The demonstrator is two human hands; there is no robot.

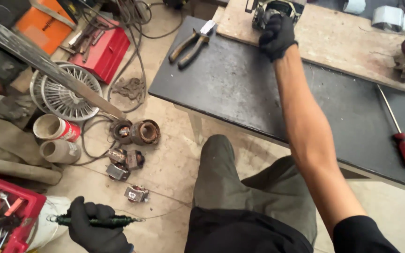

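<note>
Motor unit [277, 9] on far wooden board [333, 37], right hand [276, 36] fisted tight on its near edge. Left hand [92, 226] low near left, fingers wrapped round dark rod [94, 220]. Judgement: steady motor firmly, avoid snagging rod. Pliers [193, 43] lie left on dark table [240, 89]; screwdriver [401, 140] far right.

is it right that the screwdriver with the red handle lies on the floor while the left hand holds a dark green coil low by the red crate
Not quite. In the head view the screwdriver lies on the dark tabletop, not the floor. The rest holds: the gloved left hand grips a dark green coil by the red crate.
</note>
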